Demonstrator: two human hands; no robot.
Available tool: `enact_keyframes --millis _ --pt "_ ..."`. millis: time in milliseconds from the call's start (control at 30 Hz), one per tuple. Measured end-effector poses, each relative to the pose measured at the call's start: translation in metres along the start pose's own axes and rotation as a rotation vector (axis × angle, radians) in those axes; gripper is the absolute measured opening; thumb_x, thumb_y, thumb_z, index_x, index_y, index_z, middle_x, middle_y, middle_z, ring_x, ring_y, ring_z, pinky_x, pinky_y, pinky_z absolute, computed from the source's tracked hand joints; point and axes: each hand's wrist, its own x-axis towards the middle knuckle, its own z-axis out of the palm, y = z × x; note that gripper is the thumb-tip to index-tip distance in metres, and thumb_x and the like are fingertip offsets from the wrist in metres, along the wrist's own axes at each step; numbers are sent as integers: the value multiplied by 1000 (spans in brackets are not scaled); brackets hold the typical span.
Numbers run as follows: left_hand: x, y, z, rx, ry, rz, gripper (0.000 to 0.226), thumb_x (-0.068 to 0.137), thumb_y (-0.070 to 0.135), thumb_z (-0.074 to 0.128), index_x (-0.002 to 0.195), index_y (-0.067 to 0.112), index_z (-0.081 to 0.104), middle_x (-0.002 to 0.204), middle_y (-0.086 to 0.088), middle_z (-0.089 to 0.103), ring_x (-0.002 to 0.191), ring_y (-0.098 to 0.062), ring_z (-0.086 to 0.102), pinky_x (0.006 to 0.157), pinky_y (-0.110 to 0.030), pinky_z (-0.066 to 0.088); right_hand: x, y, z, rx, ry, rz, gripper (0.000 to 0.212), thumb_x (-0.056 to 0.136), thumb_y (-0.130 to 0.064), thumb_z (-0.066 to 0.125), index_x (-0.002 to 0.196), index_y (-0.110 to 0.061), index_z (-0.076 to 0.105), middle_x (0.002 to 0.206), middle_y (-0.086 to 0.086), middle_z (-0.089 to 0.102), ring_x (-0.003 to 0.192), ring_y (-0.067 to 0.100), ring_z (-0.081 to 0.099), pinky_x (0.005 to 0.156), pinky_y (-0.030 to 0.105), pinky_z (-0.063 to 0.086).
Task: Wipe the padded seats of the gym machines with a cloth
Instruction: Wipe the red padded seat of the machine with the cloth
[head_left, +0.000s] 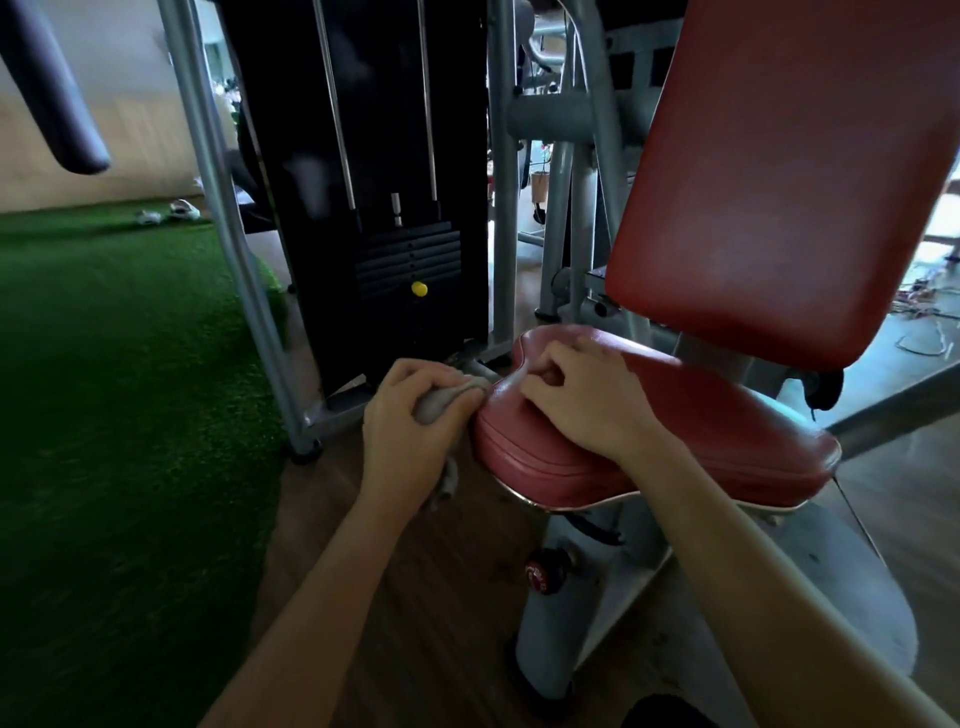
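Observation:
A red padded seat (717, 415) sits low on a grey machine, with a red padded backrest (789, 171) rising above it on the right. My left hand (410, 421) grips a bunched grey cloth (441, 402) against the seat's left edge; a loose end of the cloth hangs below the wrist. My right hand (582, 400) rests on top of the seat near its left end, fingers curled, pinching a pale bit of the cloth at the far rim.
A black weight stack (405, 260) with a yellow pin (419, 289) stands behind the seat, framed by grey steel posts (228, 249). Green turf (119, 389) covers the floor at left, wood flooring lies below. A seat post with a red knob (545, 571) stands underneath.

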Motion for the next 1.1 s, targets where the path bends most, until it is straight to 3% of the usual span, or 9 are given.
enact_keyframes --millis 100,233,467,567,633,733,867,1000,1100 --pt "13 -6 -3 6 -118 -65 9 85 24 79 91 18 75 101 5 66 99 -7 65 87 -14 49 11 2 1 24 12 77 18 91 -48 55 100 -34 61 132 -2 53 128 29 42 106 54 35" --pt "23 -6 -10 -144 -179 -283 5 89 16 75 94 15 76 89 10 75 86 2 69 72 -12 51 12 12 5 89 66 42 14 91 -46 56 100 -38 64 122 -6 56 124 25 46 104 53 33" --pt "53 2 -14 -125 -154 -220 11 92 22 74 99 14 77 94 3 73 83 -1 69 67 -10 49 15 12 6 14 70 -19 26 91 -51 54 109 -38 68 122 -8 59 121 22 50 100 52 38" --pt "57 -7 -13 -179 -165 -209 14 92 22 73 103 14 76 99 2 73 88 -5 70 70 -12 51 26 1 5 -52 71 -11 15 88 -49 60 86 -35 64 97 -17 55 106 18 54 93 45 46" --pt "56 -22 -14 -255 -162 -224 16 91 23 72 103 13 75 97 4 74 88 -5 71 71 -14 52 35 -5 5 -51 75 3 21 85 -45 66 70 -34 56 80 -20 50 95 14 57 84 39 48" --pt "57 -57 -9 -348 -151 -229 25 85 33 72 102 14 75 97 2 74 89 -12 71 71 -25 58 39 0 10 2 96 56 15 80 -52 65 80 -37 66 88 -18 57 94 10 58 92 46 49" --pt "71 -97 12 -485 -175 -265 24 89 32 75 103 12 73 99 -2 73 89 -28 71 77 -54 61 34 4 14 -14 146 86 43 71 -72 48 95 -43 69 107 -15 62 108 12 58 101 51 44" --pt "89 -111 35 -571 -284 -244 22 88 29 69 103 13 74 97 -1 74 90 -23 71 78 -44 61 34 3 11 -31 117 107 25 84 -54 65 101 -38 73 111 -19 66 109 -1 58 105 33 42" --pt "103 -112 50 -652 -322 -227 17 89 26 72 101 14 73 96 2 73 92 -17 71 79 -35 58 33 -1 11 -56 133 134 17 88 -41 71 103 -34 75 108 -17 69 105 -3 60 97 16 41"
